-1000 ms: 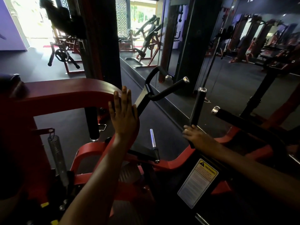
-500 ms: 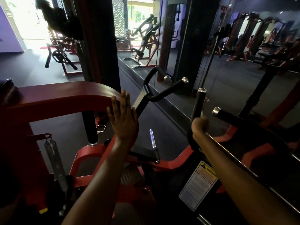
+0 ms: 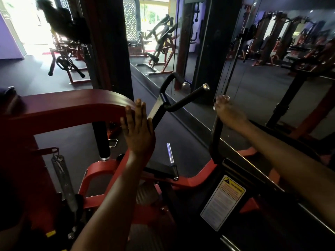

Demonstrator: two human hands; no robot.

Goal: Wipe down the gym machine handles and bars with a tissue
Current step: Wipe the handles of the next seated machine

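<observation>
My left hand (image 3: 138, 128) lies flat with straight fingers against the curved red frame bar (image 3: 72, 107) of the gym machine. My right hand (image 3: 229, 113) wraps the top of the upright black handle (image 3: 215, 142), just under its chrome end cap. The hand is blurred and no tissue shows in it. Left of that, a second black handle (image 3: 186, 100) angles up to a chrome tip. A short chrome peg (image 3: 170, 153) sticks up below, between my arms.
A coil spring (image 3: 62, 178) hangs at the lower left. A warning label (image 3: 223, 201) sits on the dark panel below my right arm. A mirror wall (image 3: 262, 69) runs along the right. Other machines (image 3: 157, 44) stand across the dark floor.
My right hand has slid up the upright black handle from its base to its top. My left hand has stayed on the red bar.
</observation>
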